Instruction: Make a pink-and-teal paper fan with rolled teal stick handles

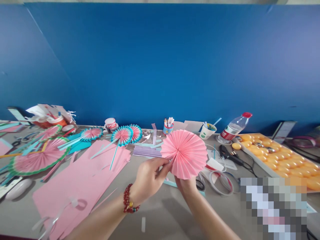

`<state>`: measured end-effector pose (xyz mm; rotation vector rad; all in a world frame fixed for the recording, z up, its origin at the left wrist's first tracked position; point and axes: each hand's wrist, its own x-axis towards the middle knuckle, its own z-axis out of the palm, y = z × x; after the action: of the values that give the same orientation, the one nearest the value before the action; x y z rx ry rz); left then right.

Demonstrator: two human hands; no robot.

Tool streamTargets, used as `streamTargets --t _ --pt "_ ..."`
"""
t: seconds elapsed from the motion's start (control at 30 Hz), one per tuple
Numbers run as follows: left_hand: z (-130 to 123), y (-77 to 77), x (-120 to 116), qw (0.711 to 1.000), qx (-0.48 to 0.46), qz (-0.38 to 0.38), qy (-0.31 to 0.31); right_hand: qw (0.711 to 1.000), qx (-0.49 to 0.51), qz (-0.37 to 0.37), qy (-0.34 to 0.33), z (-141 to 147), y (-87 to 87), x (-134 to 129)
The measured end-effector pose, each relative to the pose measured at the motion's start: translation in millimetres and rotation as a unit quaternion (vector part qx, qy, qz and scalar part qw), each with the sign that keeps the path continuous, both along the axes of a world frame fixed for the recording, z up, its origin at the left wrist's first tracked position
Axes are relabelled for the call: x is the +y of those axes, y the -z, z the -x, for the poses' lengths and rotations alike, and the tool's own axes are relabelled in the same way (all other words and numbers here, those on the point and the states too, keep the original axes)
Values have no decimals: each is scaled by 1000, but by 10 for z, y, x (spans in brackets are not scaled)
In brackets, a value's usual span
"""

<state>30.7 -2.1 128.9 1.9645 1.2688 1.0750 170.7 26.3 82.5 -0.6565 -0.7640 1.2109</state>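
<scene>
A round pleated pink paper fan (191,151) is held upright over the grey table, spread into a nearly full disc. At its left edge, my left hand (150,175), with a red bead bracelet on the wrist, pinches the pleats between thumb and fingers. My right hand (186,186) holds the fan from behind and below; its fingers are hidden by the paper. Behind the fan's left side lies a strip of pleated purple paper (147,151). Long pink paper sheets (75,180) are stacked left of my hands.
Finished pink-and-blue fans (121,136) and green-edged fans (41,156) lie at left. A pen cup (168,128), paper cup (208,131) and bottle (232,129) line the blue partition (160,66). Tape rolls (221,182), a glue gun (230,155) and a tray of yellow balls (282,155) are at right.
</scene>
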Motion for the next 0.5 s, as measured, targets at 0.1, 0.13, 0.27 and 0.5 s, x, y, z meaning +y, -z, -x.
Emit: streamTargets --t 0.1,0.13,0.27,0.5 --pt "-5 38 -7 998 5 -55 -22 1000 0 -3 3 -2 -5 -15" --pt "-7 47 -7 998 -1 -62 -23 1000 -1 -5 -2 0 -10 -21" --pt "-10 55 1 994 18 -101 -33 1000 8 0 -14 9 -9 -26" --pt "-19 109 -20 967 97 -223 -72 998 33 43 10 -16 63 -10"
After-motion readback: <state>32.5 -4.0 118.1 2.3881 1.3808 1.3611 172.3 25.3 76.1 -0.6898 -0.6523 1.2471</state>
